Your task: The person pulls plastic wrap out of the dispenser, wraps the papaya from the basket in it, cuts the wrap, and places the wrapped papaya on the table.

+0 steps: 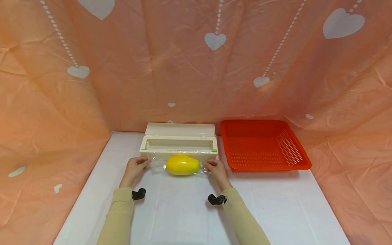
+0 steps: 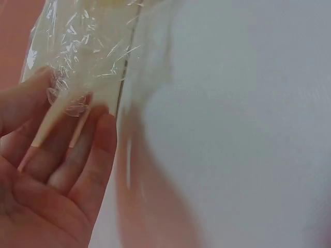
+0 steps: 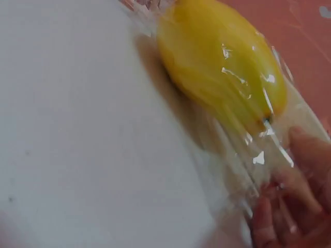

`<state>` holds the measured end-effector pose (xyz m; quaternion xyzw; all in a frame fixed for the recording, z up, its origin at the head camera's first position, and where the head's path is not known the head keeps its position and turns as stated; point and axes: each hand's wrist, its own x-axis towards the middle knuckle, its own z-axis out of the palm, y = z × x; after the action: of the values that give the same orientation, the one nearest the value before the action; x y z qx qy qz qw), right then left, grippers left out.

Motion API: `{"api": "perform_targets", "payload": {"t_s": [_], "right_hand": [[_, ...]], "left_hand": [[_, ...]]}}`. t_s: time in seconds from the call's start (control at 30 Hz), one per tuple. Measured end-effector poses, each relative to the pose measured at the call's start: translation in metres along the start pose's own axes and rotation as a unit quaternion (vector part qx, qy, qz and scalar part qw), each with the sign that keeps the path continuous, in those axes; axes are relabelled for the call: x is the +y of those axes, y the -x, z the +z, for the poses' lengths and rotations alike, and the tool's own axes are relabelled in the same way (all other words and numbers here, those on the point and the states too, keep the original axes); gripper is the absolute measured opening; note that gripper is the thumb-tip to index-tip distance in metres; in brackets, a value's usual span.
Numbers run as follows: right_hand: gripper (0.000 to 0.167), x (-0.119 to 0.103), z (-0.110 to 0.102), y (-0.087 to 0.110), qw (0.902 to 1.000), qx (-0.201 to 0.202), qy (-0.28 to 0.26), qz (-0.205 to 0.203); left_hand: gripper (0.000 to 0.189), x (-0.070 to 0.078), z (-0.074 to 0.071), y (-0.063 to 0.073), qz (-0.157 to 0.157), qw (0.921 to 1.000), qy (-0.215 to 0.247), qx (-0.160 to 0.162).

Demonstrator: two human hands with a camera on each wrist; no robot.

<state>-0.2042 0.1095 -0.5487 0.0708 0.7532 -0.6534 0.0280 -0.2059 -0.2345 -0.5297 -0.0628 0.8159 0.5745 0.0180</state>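
Note:
A smooth yellow oblong fruit [image 1: 182, 165], like a papaya or mango, lies wrapped in clear plastic wrap [image 1: 158, 164] in front of the white wrap box. At its left, the left hand [image 1: 136, 167] pinches a gathered end of the wrap between thumb and fingertips; the left wrist view shows the crinkled film [image 2: 77, 46] at those fingers. On the other side, the right hand [image 1: 216, 170] pinches the opposite end. Close up in the right wrist view, the film stretches from the fruit [image 3: 222, 62], greenish toward its dark tip, to the right fingers [image 3: 305, 181].
Behind the fruit stands the long white wrap box [image 1: 144, 151], lid [image 1: 180, 129] raised, with a small green piece [image 1: 214, 150] at its right end. An orange-red plastic basket [image 1: 266, 167] sits to the right on the white table [image 1: 177, 217]. A peach curtain with hearts [image 1: 183, 75] hangs behind.

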Motion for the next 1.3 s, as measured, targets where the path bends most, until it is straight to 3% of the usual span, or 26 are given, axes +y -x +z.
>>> {"api": "perform_targets", "payload": {"t_s": [0.13,0.23,0.33,0.47,0.6,0.8,1.03,1.17,1.3], "right_hand": [[0.029,0.002,0.004,0.0,0.9989,0.036,-0.03,-0.001],[0.045,0.002,0.008,0.001,0.9956,0.077,-0.053,-0.001],[0.064,0.002,0.012,0.002,0.9911,0.109,-0.077,-0.005],[0.076,0.003,0.012,0.002,0.9888,0.124,-0.083,-0.008],[0.074,0.003,0.012,-0.001,0.9899,0.125,-0.065,-0.011],[0.073,0.002,0.016,-0.004,0.9923,0.108,-0.055,-0.023],[0.059,0.0,0.021,0.0,0.9914,0.1,-0.082,0.022],[0.037,-0.003,0.016,-0.002,0.9977,0.032,-0.057,0.021],[0.025,-0.005,0.012,-0.006,0.9993,-0.033,-0.01,0.012]], "left_hand": [[0.031,-0.002,0.0,0.002,-0.008,0.9984,0.055,-0.009],[0.035,0.0,0.001,0.003,-0.026,0.9964,0.081,-0.003],[0.052,0.002,0.003,0.003,-0.045,0.9938,0.102,0.003],[0.075,0.004,0.002,0.003,-0.042,0.9949,0.092,0.008],[0.078,0.001,-0.001,0.002,-0.03,0.997,0.07,0.01],[0.074,-0.005,-0.004,0.003,-0.03,0.9959,0.082,0.022],[0.062,-0.005,-0.002,0.004,-0.062,0.9877,0.141,0.026],[0.045,-0.004,-0.002,0.006,-0.076,0.9848,0.154,0.024],[0.036,-0.007,-0.004,0.006,-0.066,0.9863,0.151,0.01]]}}
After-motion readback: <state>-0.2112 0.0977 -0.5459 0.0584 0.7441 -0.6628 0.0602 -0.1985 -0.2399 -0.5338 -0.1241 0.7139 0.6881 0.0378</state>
